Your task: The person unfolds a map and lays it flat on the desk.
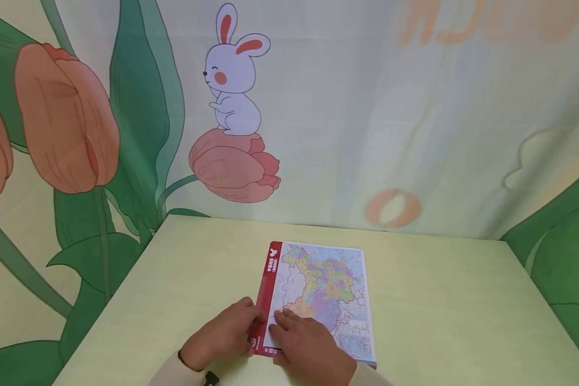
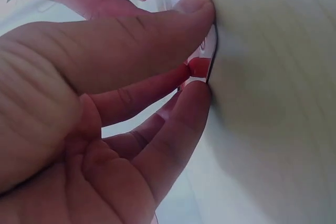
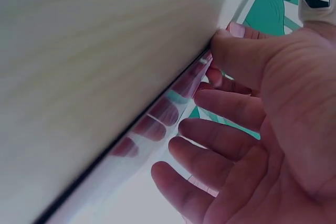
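Facing me, a fabric backdrop (image 1: 328, 123) bears orange tulips (image 1: 67, 118) and a white rabbit (image 1: 236, 112) behind my pale-yellow table (image 1: 439, 300).

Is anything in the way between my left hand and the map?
Nothing visible stands between them: your left hand touches the map at the red strip along one side. Your right hand is over the near part of the map, beside the left, not blocking it.

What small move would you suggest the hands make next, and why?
Perhaps the left hand should gently lift the near left corner of the map: its fingers are at the red border there, while the right hand rests on the map and might steady it.
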A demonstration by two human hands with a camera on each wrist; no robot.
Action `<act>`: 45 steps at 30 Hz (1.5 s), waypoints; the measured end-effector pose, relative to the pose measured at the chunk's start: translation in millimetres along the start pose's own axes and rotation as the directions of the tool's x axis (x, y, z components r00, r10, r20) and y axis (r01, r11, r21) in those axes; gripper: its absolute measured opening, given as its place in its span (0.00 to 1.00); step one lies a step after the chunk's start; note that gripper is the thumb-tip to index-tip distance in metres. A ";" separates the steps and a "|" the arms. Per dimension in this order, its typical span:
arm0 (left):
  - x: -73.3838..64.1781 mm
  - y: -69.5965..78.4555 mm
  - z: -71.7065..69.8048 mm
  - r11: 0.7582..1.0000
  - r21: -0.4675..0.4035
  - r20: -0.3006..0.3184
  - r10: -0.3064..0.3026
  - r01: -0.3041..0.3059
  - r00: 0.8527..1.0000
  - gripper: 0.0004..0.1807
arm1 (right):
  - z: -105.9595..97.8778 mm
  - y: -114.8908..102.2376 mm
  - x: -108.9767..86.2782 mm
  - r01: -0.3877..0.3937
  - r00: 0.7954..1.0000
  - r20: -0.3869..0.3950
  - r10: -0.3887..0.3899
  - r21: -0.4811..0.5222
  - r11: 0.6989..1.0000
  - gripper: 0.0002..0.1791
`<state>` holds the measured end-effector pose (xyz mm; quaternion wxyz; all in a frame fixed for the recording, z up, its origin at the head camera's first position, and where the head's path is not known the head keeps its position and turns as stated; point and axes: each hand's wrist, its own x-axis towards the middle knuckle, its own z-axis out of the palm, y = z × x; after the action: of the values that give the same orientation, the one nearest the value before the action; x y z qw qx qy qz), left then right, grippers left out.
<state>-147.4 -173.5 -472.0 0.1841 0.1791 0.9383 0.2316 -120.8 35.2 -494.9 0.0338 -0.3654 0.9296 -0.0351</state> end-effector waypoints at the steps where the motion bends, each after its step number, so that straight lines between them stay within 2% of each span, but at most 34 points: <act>1: 0.1 0.8 -0.7 1.000 0.002 0.001 0.002 -0.002 1.000 0.28 | -0.4 -1.0 0.5 0.005 1.000 -0.001 -0.005 -0.010 1.000 0.27; 9: 1.8 3.9 -3.1 0.999 0.048 0.016 -0.002 0.002 1.000 0.34 | -9.5 -10.0 0.8 0.012 0.997 0.073 -0.008 -0.052 0.999 0.28; 13: 1.9 3.5 -2.7 0.999 0.051 0.017 -0.008 0.007 1.000 0.34 | -9.8 -12.7 -3.3 0.058 0.997 0.064 -0.050 -0.129 0.990 0.31; 18: -0.1 0.2 0.7 0.995 0.092 -0.006 0.042 -0.042 0.999 0.34 | -9.0 -16.0 -11.8 0.117 0.993 0.030 -0.113 -0.236 0.965 0.40; 22: -1.2 -2.2 1.8 0.991 0.104 -0.016 0.081 -0.079 0.997 0.34 | -12.0 -16.1 -17.8 0.127 0.992 0.054 -0.117 -0.244 0.961 0.47; 25: -2.1 -4.2 2.4 0.990 0.105 -0.019 0.100 -0.098 0.995 0.34 | -12.6 -15.8 -22.9 0.126 0.991 0.068 -0.113 -0.243 0.962 0.49; 28: -2.5 -6.5 3.0 0.990 0.104 -0.018 0.100 -0.098 0.995 0.34 | -11.8 -15.8 -28.2 0.129 0.992 0.046 -0.121 -0.263 0.956 0.50; 35: -2.7 -7.5 3.2 0.994 0.077 -0.009 0.079 -0.078 0.997 0.34 | -9.7 -7.8 -40.9 0.088 0.996 0.008 -0.090 -0.297 0.951 0.50; 40: -2.3 -10.9 3.6 0.996 0.039 -0.003 0.074 -0.074 0.997 0.36 | -4.8 5.6 -54.0 0.044 0.991 -0.104 -0.084 -0.342 0.939 0.49; 42: -1.6 -12.8 3.2 0.997 0.017 -0.001 0.071 -0.071 0.997 0.37 | -5.4 11.5 -59.2 0.011 0.992 -0.118 -0.054 -0.336 0.942 0.49; 44: -0.8 -14.3 2.6 0.998 0.002 0.005 0.063 -0.063 0.998 0.37 | -7.9 17.0 -63.6 -0.022 0.995 -0.095 -0.008 -0.312 0.950 0.49; 45: -0.6 -14.5 2.1 0.998 -0.010 0.008 0.056 -0.056 0.998 0.38 | -8.9 19.9 -65.5 -0.039 0.996 -0.091 0.012 -0.303 0.952 0.46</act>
<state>-149.6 -184.9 -480.8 0.1823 0.2053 0.9310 0.2406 -87.2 94.7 -485.4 -0.0635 -0.3524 0.9291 0.0929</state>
